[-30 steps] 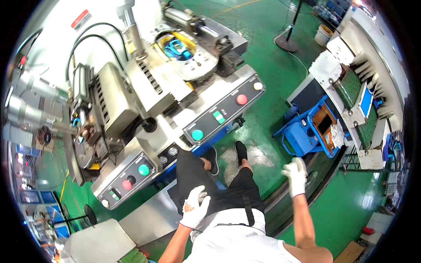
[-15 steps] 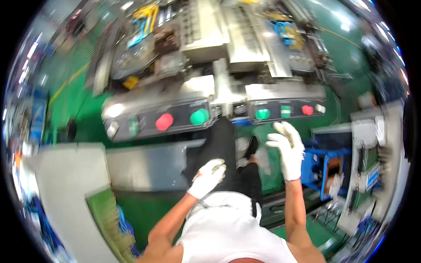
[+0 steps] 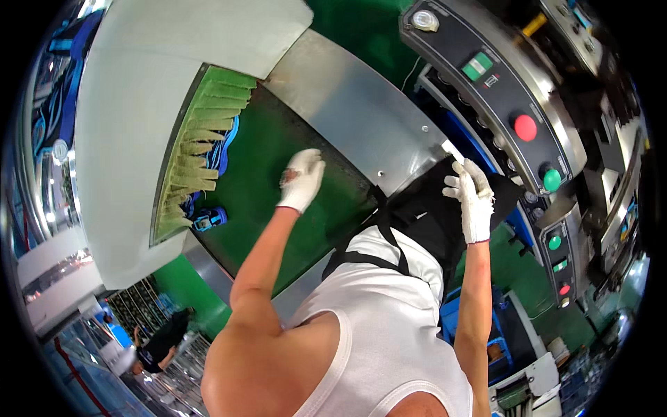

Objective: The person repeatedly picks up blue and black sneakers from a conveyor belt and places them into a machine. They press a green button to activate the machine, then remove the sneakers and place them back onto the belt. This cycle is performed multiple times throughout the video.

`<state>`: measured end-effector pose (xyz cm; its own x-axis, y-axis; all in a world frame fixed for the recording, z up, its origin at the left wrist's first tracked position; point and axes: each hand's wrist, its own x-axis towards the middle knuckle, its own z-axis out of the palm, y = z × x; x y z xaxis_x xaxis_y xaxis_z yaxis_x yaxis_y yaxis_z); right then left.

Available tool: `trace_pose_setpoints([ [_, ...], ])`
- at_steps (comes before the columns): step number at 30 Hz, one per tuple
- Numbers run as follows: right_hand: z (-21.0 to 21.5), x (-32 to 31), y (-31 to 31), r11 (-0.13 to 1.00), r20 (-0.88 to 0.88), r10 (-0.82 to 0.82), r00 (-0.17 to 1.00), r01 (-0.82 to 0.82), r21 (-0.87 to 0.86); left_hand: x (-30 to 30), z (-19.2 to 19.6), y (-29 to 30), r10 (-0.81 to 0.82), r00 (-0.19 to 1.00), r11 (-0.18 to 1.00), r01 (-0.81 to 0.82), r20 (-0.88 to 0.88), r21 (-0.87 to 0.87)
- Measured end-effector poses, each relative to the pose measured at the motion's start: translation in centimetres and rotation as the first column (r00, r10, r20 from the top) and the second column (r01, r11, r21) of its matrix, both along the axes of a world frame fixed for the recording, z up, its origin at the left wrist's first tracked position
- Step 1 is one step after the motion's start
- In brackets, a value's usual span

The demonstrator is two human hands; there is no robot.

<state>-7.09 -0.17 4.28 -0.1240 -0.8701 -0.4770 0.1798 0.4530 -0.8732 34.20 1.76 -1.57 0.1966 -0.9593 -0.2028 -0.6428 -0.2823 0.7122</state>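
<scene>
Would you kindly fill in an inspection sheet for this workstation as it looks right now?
Surface: bare metal plate beside a dark green surface.
Job's things: nothing seen in either hand.
Clutter: small blue object beside green bristle strip.
Grippers: left hand gloved, over the green surface; right hand gloved, fingers spread, near the plate's corner.
Cables: blue cables by the bristles.
Surroundings: control panel with red and green buttons; green floor.
</scene>
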Motion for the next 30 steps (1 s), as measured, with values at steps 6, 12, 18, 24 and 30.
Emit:
trace_pose_setpoints([
  [6, -2.1, 0.4, -1.2, 0.993, -0.068, 0.031, 0.997, -0.023, 0.12, 19.5, 1.2, 10.9, 0.313, 0.628, 0.919, -0.39, 0.712, -0.06],
  [12, -2.9, 0.3, -0.8, 0.99, -0.057, 0.054, 0.997, -0.046, 0.133, 30.1, 4.8, 14.5, 0.359, 0.545, 0.919, -0.347, 0.758, -0.186],
  [18, -3.3, 0.5, -1.0, 0.984, -0.066, 0.092, 0.994, -0.081, 0.156, 33.3, 3.6, 4.2, 0.377, 0.505, 0.879, -0.46, 0.777, -0.128],
  [24, -3.2, 0.5, -0.4, 0.992, -0.104, 0.064, 0.993, -0.052, 0.115, 32.2, 4.7, -2.4, 0.18, 0.647, 0.7, -0.614, 0.741, 0.366],
  [30, -3.6, 0.5, -0.2, 0.993, -0.131, 0.058, 0.99, -0.043, 0.112, 21.1, 3.9, 0.2, 0.53, 0.628, 0.764, -0.645, 0.571, 0.0],
])
